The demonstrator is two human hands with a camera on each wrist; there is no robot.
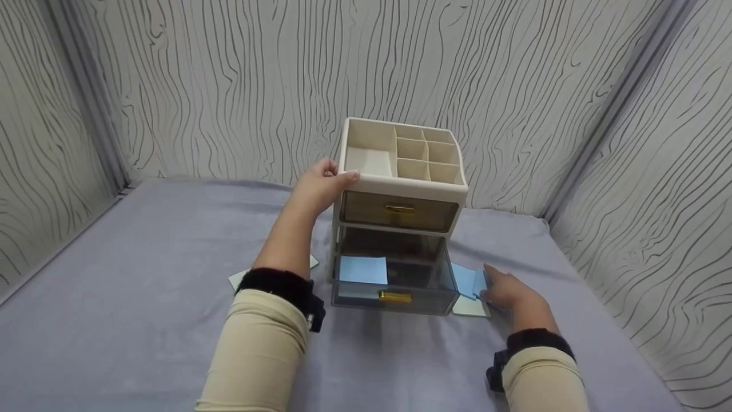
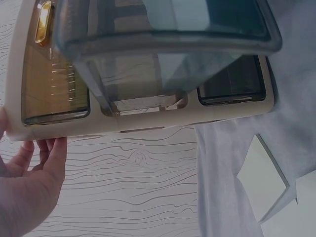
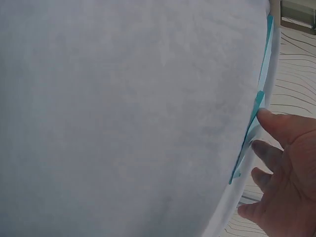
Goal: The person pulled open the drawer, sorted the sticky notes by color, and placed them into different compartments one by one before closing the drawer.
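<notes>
A cream desktop drawer organizer (image 1: pixel 403 184) stands on the cloth-covered table, divided into compartments on top. My left hand (image 1: pixel 317 190) grips its upper left edge, thumb over the front rim and fingers along the side. Its clear lower drawer (image 1: pixel 426 303) is pulled out, and a blue sticky note pad (image 1: pixel 363 270) lies at the left inside it. To the right of the drawer, my right hand (image 1: pixel 506 290) pinches a small blue sticky note pad (image 1: pixel 481 280) at the fingertips. Another blue pad (image 1: pixel 463 279) lies beside it, close to a pale note pad (image 1: pixel 471 308).
The organizer's upper drawer (image 1: pixel 366 209) is closed and has a gold handle. More pale note pads (image 2: pixel 261 177) lie on the table left of the organizer, partly hidden by my left arm in the head view. Wood-patterned panels (image 1: pixel 257 86) surround the table.
</notes>
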